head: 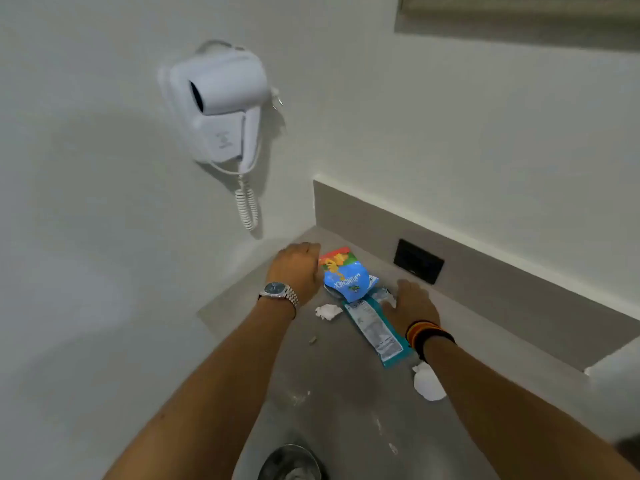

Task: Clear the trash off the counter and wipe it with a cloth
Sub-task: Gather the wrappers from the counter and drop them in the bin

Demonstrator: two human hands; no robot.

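blue-orange snack bag [348, 277], white tissues [328, 311], grey counter [339, 393]

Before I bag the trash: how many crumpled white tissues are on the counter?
2: one tissue beside the left wrist, another under the right forearm. More may hide under the wrappers.

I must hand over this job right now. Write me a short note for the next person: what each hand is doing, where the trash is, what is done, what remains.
Left hand: fingers curled, at the far corner of the counter, beside the blue snack bag; whether it holds anything cannot be told.
Right hand: open, flat on the teal wrapper.
Trash: snack bag and wrapper at the back, one crumpled tissue between the hands, another tissue under the right forearm, crumbs and white smears nearer.
Done: nothing visibly removed.
Left: collect all trash, then wipe. No cloth is in view.
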